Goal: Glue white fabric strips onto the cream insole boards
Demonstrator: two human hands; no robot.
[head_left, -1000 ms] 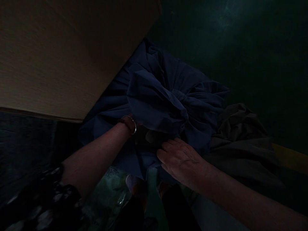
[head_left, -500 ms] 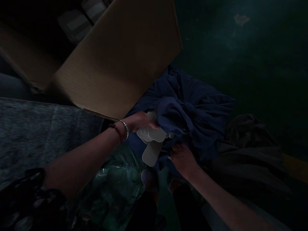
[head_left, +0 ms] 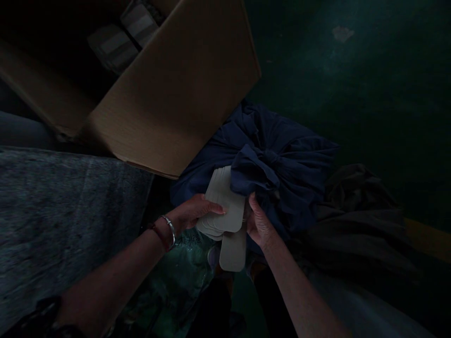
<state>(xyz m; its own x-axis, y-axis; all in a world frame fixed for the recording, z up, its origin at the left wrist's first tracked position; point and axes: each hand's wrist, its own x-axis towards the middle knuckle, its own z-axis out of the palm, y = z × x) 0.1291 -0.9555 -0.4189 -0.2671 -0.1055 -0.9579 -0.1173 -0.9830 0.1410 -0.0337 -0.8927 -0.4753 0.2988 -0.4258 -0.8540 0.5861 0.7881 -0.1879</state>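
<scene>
just below the frame's centre, the left hand (head_left: 192, 211) grips fanned pale cards (head_left: 231, 213) by a blue cloth bundle (head_left: 287, 150); the right hand (head_left: 259, 223) is at the cards' right edge, whether gripping i cannot tell.

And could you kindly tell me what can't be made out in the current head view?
In the head view:
Left hand: most fingers hidden beneath the pale cards.
Blue bundle: contents covered by its cloth.
Cardboard box: cut off by the top edge; depths in shadow.
Writing on green plastic: too small and dim.
</scene>
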